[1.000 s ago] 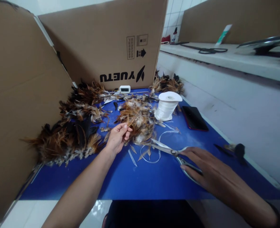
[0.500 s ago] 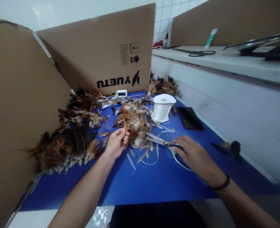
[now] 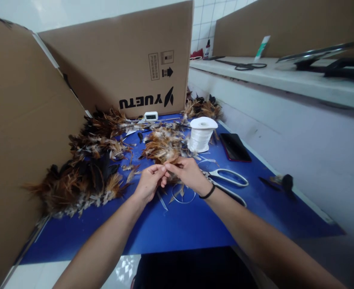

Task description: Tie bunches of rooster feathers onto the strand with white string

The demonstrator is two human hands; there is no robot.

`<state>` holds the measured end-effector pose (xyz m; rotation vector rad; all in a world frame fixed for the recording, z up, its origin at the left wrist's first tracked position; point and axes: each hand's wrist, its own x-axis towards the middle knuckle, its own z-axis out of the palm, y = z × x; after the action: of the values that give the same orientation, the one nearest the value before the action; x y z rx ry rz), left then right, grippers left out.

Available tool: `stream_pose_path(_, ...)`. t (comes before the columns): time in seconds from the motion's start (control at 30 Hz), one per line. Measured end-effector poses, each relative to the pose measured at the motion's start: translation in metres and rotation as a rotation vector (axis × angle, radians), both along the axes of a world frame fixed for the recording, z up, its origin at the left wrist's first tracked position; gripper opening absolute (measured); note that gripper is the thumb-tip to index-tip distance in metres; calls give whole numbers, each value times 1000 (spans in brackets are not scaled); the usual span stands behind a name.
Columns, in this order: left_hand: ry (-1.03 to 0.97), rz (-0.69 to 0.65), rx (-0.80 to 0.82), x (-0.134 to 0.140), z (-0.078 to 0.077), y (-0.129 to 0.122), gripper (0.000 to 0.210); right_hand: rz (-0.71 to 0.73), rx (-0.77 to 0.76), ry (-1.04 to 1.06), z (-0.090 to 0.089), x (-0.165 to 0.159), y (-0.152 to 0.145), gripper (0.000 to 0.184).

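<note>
My left hand (image 3: pixel 150 182) is closed in a pinch on a small brown feather, most of which the fingers hide. Thumb and forefinger of my right hand (image 3: pixel 190 173) pinch at the same spot, touching the left fingertips. Just beyond both hands lies a loose pile of brown and white feathers (image 3: pixel 161 144). Scissors with pale handles (image 3: pixel 229 176) rest on the blue table to the right, their blades partly behind my right hand. A thin clear ribbon (image 3: pixel 184 200) curls on the table below the hands. The white ribbon spool (image 3: pixel 200 138) stands upright behind them.
Dark feather bundles (image 3: pixel 74 184) line the left side. A cardboard panel (image 3: pixel 113 60) stands at the back. A phone (image 3: pixel 235 147) lies right of the spool, and a small white digital display (image 3: pixel 150 116) sits at the rear. A ledge (image 3: pixel 285 76) with another pair of scissors (image 3: pixel 245 66) runs along the right.
My right hand has put down the scissors on the table and moved left to meet my left hand at the feather. The view has shifted slightly.
</note>
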<state>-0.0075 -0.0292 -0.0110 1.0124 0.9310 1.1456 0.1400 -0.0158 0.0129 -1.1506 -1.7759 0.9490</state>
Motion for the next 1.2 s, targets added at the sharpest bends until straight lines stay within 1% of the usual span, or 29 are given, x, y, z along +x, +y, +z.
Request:
stream_pose_path(0.1,5,-5,-20,-1,-1,0,30,23,-49,190,-5,-1,5,18)
stream_pose_path(0.23,-35,-85,-107,-4,-1,1,34,6,-195,333,-9,4,9,27)
stream_pose_path(0.33,-33,-142,-115,-6,-1,2,34,-5,-280,393,-10,10,11,32)
stream_pose_path(0.5,21,-188,-81,-7,-4,2,31,53,-340,439,-8,14,12,34)
stream_pose_path(0.67,84,-187,-67,-6,-5,2,32,81,-401,431,-5,12,9,33)
stream_pose_path(0.9,49,-182,-127,-6,-1,3,37,34,-403,453,-7,18,12,29)
stream_pose_path(1.07,119,-177,-130,-5,4,2,32,33,-406,460,-5,19,11,28)
stream_pose_path(1.2,161,-141,-121,-3,5,1,29,6,-398,476,-4,20,11,28)
